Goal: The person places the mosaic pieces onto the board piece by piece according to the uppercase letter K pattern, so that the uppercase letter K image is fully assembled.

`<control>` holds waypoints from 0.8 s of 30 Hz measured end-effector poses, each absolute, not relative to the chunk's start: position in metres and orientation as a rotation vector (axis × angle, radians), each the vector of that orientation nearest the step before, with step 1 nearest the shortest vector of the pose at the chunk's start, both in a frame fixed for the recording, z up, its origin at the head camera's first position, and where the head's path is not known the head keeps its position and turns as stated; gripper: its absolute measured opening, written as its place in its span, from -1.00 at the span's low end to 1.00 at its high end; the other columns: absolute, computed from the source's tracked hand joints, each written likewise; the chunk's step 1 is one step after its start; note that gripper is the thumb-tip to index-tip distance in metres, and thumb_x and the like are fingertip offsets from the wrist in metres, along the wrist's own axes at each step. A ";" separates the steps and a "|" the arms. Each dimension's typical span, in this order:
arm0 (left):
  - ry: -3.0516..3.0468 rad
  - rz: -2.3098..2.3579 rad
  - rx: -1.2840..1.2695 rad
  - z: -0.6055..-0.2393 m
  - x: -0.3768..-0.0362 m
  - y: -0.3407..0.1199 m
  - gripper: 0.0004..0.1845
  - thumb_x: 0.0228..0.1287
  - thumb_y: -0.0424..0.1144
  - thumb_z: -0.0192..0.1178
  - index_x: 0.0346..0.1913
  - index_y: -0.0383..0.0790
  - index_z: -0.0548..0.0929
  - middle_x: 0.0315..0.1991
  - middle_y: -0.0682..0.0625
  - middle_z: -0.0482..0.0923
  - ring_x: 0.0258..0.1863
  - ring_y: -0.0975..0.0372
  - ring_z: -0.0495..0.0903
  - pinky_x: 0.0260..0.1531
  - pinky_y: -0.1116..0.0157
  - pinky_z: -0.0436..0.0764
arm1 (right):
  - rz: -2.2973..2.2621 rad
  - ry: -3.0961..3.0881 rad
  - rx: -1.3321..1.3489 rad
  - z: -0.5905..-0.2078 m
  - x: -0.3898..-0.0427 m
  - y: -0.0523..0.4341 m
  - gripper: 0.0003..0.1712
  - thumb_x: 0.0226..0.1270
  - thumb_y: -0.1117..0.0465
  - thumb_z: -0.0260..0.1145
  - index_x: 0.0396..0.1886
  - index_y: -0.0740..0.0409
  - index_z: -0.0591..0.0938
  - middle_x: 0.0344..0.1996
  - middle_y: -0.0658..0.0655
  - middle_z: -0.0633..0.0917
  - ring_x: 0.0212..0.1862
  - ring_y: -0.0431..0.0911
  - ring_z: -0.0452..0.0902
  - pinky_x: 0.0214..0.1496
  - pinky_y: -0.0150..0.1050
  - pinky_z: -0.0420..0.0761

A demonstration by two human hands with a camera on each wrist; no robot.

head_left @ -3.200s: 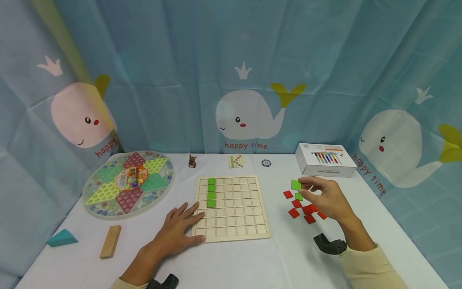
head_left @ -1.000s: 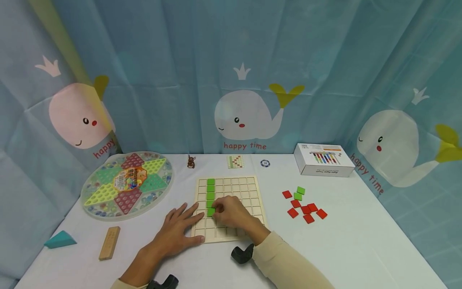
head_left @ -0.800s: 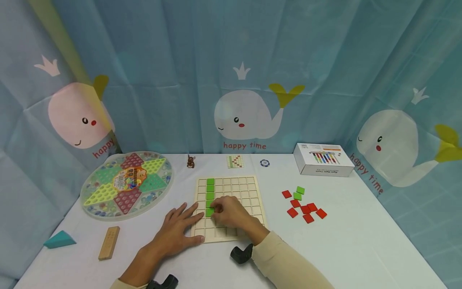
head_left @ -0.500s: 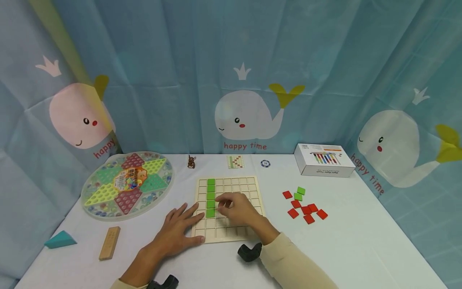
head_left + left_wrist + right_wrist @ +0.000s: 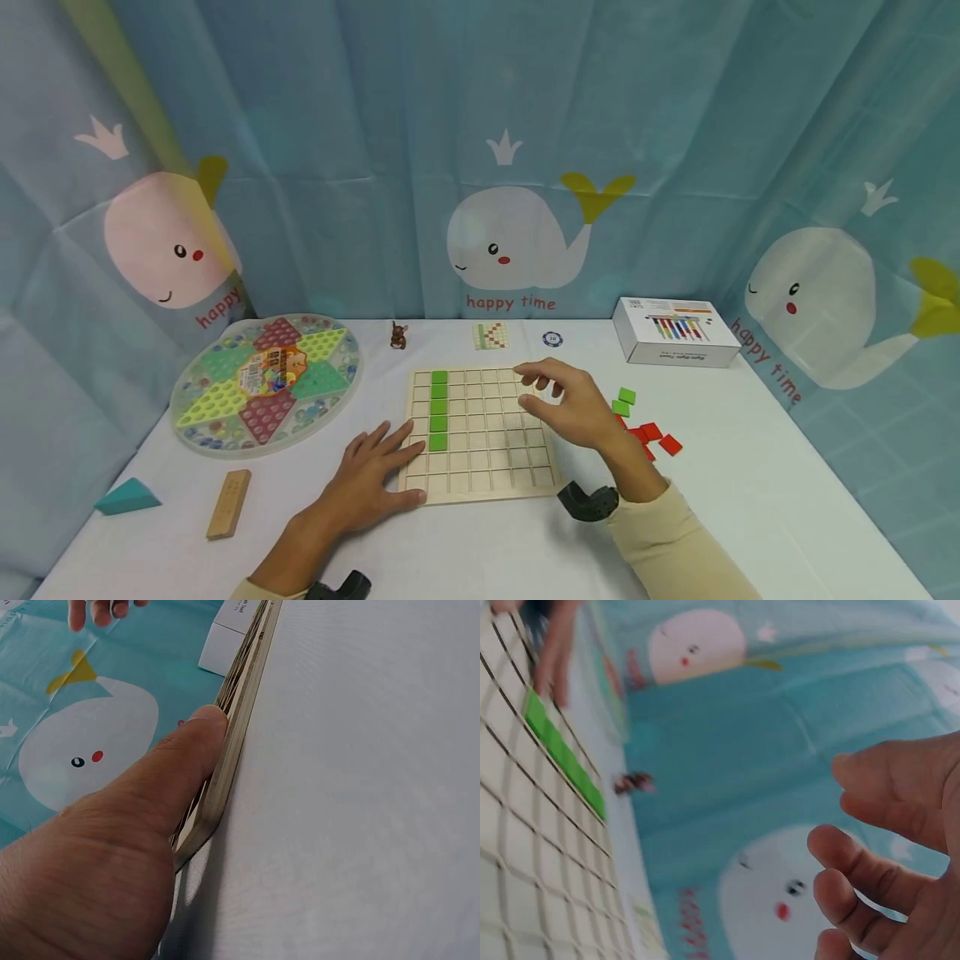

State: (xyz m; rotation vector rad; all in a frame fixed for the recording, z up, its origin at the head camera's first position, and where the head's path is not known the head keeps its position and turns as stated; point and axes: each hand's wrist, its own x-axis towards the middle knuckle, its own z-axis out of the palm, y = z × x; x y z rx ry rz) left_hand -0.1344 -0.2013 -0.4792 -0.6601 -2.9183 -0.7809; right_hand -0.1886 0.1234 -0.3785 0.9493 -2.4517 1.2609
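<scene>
A wooden grid board (image 5: 487,467) lies on the white table, with several green square tiles (image 5: 438,423) in a line down its second column from the left. My left hand (image 5: 371,475) rests on the board's left edge with fingers spread; in the left wrist view the thumb (image 5: 187,750) lies on the board's rim. Above the board's right side hovers my right hand (image 5: 573,406), fingers loosely bent and nothing between them. Just to its right, two loose green tiles (image 5: 627,396) and several red tiles (image 5: 671,445) lie on the table, some hidden behind that hand.
A round Chinese checkers board (image 5: 266,383) lies at the left, near a teal wedge (image 5: 127,497) and a wooden block (image 5: 228,504). Along the back are a small brown figurine (image 5: 398,335), a pattern card (image 5: 491,336), a poker chip (image 5: 552,339) and a white box (image 5: 675,333).
The right hand brought a green tile from the pile to the second column, let it go below the others, and moved back rightward and up. The left hand stayed on the board.
</scene>
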 end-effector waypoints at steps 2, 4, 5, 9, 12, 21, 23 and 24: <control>-2.919 -0.779 -0.655 -0.479 -0.134 -0.201 -0.21 0.03 0.32 0.29 0.29 -0.04 0.54 0.44 -0.03 0.18 0.43 -0.15 0.00 0.26 -0.19 -0.07 | 1.219 -2.440 0.936 -0.374 -0.189 0.137 -0.57 0.20 0.31 0.41 0.09 0.12 0.64 -0.18 -0.10 0.63 -0.19 -0.02 0.46 -0.23 -0.01 0.48; -2.921 -0.776 -0.653 -0.479 -0.134 -0.202 -0.21 0.03 0.32 0.29 0.29 -0.04 0.54 0.44 -0.02 0.18 0.43 -0.14 0.00 0.26 -0.19 -0.07 | 1.187 -2.442 0.904 -0.372 -0.190 0.151 -0.56 0.21 0.30 0.41 0.11 0.11 0.63 -0.17 -0.08 0.63 -0.18 -0.04 0.45 -0.21 -0.06 0.47; -2.923 -0.772 -0.653 -0.479 -0.134 -0.201 -0.21 0.03 0.32 0.29 0.29 -0.03 0.54 0.44 -0.02 0.18 0.43 -0.14 0.00 0.26 -0.19 -0.07 | 1.180 -2.447 0.884 -0.371 -0.191 0.158 -0.55 0.21 0.30 0.41 0.12 0.12 0.62 -0.17 -0.07 0.62 -0.17 -0.03 0.45 -0.20 -0.08 0.47; -2.929 -0.763 -0.649 -0.480 -0.134 -0.202 -0.21 0.03 0.33 0.28 0.30 -0.02 0.53 0.45 -0.01 0.17 0.43 -0.13 -0.01 0.26 -0.19 -0.07 | 1.157 -2.495 0.785 -0.372 -0.196 0.186 -0.52 0.23 0.32 0.38 0.17 0.13 0.59 -0.15 0.01 0.61 -0.13 0.02 0.43 -0.15 -0.15 0.43; -2.930 -0.759 -0.651 -0.480 -0.135 -0.201 -0.20 0.03 0.33 0.29 0.30 -0.02 0.53 0.45 0.00 0.17 0.43 -0.13 -0.01 0.27 -0.18 -0.08 | 1.137 -2.550 0.700 -0.376 -0.200 0.206 -0.48 0.22 0.31 0.38 0.21 0.13 0.56 -0.11 0.11 0.61 -0.10 0.02 0.41 -0.11 -0.12 0.44; -2.923 -0.752 -0.654 -0.480 -0.135 -0.201 -0.20 0.03 0.34 0.28 0.30 -0.03 0.54 0.45 -0.02 0.18 0.43 -0.14 0.00 0.26 -0.19 -0.06 | 1.095 -2.761 0.501 -0.396 -0.222 0.253 -0.47 0.26 0.27 0.35 0.24 0.21 0.52 -0.06 0.27 0.57 -0.07 0.13 0.41 -0.12 -0.04 0.50; -2.926 -0.748 -0.651 -0.480 -0.135 -0.201 -0.20 0.03 0.34 0.28 0.29 -0.03 0.54 0.45 -0.02 0.18 0.43 -0.13 0.00 0.26 -0.19 -0.06 | 1.079 -2.815 0.467 -0.401 -0.226 0.261 -0.48 0.27 0.26 0.34 0.24 0.20 0.52 -0.05 0.29 0.56 -0.06 0.13 0.41 -0.14 -0.05 0.51; -2.929 -0.748 -0.648 -0.481 -0.135 -0.201 -0.20 0.03 0.34 0.28 0.29 -0.03 0.54 0.45 -0.01 0.17 0.43 -0.13 0.00 0.26 -0.19 -0.06 | 1.070 -2.840 0.453 -0.403 -0.228 0.265 -0.47 0.27 0.26 0.34 0.24 0.20 0.52 -0.04 0.31 0.56 -0.06 0.12 0.41 -0.14 -0.06 0.52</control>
